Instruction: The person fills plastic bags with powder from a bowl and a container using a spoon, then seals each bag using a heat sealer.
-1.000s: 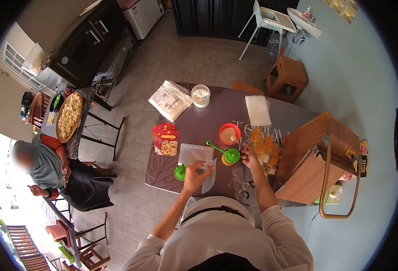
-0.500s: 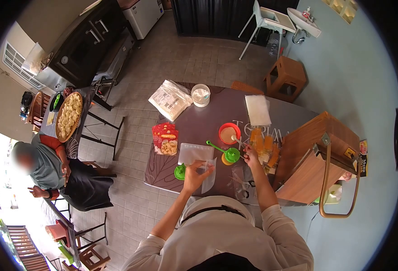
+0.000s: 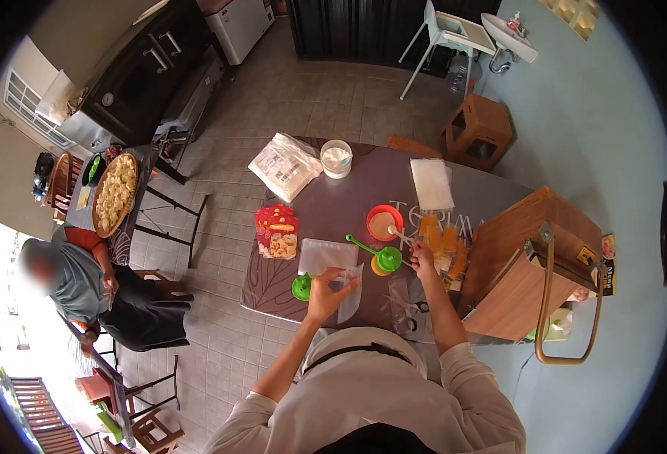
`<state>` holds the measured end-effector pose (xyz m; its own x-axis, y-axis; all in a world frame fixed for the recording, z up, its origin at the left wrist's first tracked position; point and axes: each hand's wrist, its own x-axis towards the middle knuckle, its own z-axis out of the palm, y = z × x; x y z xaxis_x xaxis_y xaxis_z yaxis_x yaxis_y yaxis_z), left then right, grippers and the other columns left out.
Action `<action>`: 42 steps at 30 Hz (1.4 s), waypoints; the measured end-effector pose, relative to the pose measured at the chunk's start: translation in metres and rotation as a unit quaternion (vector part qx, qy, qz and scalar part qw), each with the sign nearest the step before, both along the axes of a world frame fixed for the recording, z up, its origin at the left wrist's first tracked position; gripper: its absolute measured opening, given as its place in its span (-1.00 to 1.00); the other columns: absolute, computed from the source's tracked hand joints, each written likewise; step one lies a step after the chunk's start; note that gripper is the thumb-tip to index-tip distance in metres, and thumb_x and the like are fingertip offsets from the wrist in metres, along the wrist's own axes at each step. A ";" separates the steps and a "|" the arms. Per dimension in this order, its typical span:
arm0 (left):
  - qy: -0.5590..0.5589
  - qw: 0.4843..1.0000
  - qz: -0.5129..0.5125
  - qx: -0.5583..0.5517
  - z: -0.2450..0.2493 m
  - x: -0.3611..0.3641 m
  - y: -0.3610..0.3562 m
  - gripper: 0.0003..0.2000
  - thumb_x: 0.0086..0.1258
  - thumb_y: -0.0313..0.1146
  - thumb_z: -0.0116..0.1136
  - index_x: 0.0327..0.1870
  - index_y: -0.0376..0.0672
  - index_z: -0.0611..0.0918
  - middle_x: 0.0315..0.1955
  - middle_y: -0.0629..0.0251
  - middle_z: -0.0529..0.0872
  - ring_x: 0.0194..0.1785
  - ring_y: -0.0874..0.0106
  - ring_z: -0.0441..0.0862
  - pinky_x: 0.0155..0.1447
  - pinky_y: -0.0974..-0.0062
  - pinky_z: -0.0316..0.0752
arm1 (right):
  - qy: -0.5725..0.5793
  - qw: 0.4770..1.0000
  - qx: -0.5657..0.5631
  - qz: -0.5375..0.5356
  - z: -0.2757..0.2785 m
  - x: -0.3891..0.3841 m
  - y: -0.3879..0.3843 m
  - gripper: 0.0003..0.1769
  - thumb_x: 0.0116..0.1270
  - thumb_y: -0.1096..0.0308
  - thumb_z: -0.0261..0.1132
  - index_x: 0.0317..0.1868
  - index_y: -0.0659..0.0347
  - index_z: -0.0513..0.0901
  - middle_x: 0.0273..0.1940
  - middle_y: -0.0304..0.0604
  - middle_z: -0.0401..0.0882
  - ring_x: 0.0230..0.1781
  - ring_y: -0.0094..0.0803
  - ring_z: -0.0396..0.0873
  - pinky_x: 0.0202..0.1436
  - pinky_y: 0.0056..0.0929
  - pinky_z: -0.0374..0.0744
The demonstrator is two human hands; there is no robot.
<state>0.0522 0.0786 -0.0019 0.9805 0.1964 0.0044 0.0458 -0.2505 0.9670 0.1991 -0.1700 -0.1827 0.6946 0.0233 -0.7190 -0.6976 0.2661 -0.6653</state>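
Note:
Pinched in my left hand (image 3: 324, 296) is a small clear plastic bag (image 3: 351, 304), held upright over the table's near edge. My right hand (image 3: 422, 261) is closed on the handle of a pale spoon (image 3: 400, 234), whose tip reaches into a red bowl (image 3: 369, 214) of beige powder (image 3: 382, 225). Between my hands lies a green funnel-like piece with a long handle (image 3: 385, 261), over a yellowish round container (image 3: 379, 268). A second green piece (image 3: 301, 287) sits beside my left hand. Behind that hand rests a stack of clear bags (image 3: 322, 251).
Scissors (image 3: 416, 306) lie near my waist. Orange-filled packets (image 3: 448, 240) are right of the bowl, next to a wooden cabinet (image 3: 526, 272). Red printed packets (image 3: 276, 231), a white tub (image 3: 336, 159) and a wrapped bundle (image 3: 286, 168) are farther back. A co-worker (image 3: 83, 272) stands at left.
My two hands stay almost in place, with the spoon still in the bowl. At left, the co-worker's outstretched hand has moved down toward a table.

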 end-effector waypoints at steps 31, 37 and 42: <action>0.035 0.987 -0.152 -0.039 -0.004 0.135 0.030 -0.81 0.08 -0.38 0.28 -0.35 -0.31 0.65 -0.52 0.34 0.67 -0.44 0.65 0.55 -0.36 0.67 0.43 | -0.206 0.978 -0.011 0.032 0.122 0.040 0.008 -0.76 0.28 0.37 0.05 -0.07 0.18 0.53 -0.54 -0.41 0.36 -0.73 -0.73 0.19 -0.76 -0.75 0.06; 0.020 0.967 -0.249 -0.060 -0.003 0.178 0.021 -0.82 0.10 -0.41 0.27 -0.31 -0.29 0.64 -0.44 0.32 0.68 -0.35 0.61 0.59 -0.27 0.65 0.47 | -0.265 0.963 -0.017 0.047 0.178 0.047 0.012 -0.79 0.27 0.41 0.05 -0.17 0.19 0.59 -0.56 -0.43 0.33 -0.71 -0.74 0.18 -0.70 -0.77 0.05; 0.029 0.964 -0.264 -0.002 -0.004 0.191 0.017 -0.81 0.03 -0.38 0.31 -0.34 -0.25 0.67 -0.49 0.31 0.69 -0.42 0.60 0.61 -0.32 0.65 0.49 | -0.270 0.959 -0.028 0.079 0.186 0.050 0.009 -0.80 0.28 0.36 0.07 -0.18 0.13 0.60 -0.51 -0.43 0.33 -0.53 -0.74 0.25 -0.51 -0.77 0.19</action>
